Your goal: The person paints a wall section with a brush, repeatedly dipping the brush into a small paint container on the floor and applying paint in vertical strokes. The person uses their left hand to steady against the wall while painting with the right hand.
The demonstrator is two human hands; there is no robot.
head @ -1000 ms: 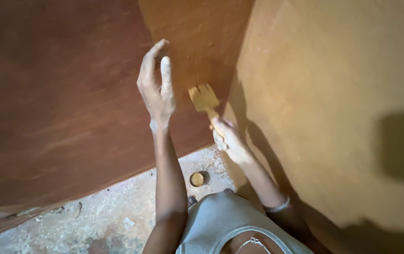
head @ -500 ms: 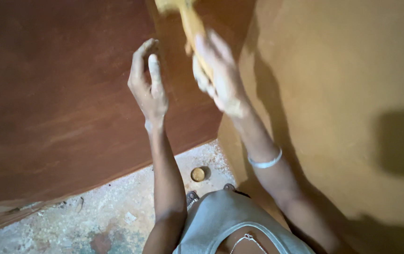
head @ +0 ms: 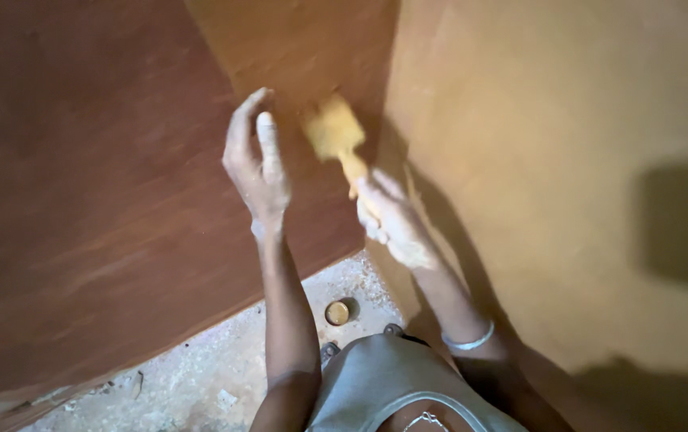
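Currently right hand is clenched on the handle of one paintbrush; bristles, loaded with ochre paint, press on the brown board. Judged light, stiff handle, soft wet bristles, likely slippery; grip low on the handle. Left hand, fingers extended and grasping nothing, rests on the board just left of the brush. One small tin on the floor below the brush.

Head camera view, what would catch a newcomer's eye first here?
First, the yellow-loaded paintbrush near top centre, gripped in the right hand against the reddish-brown wall where it meets the ochre wall. Beside it, the left hand rests open on the brown surface. Below, a small round tin sits on the gritty floor.
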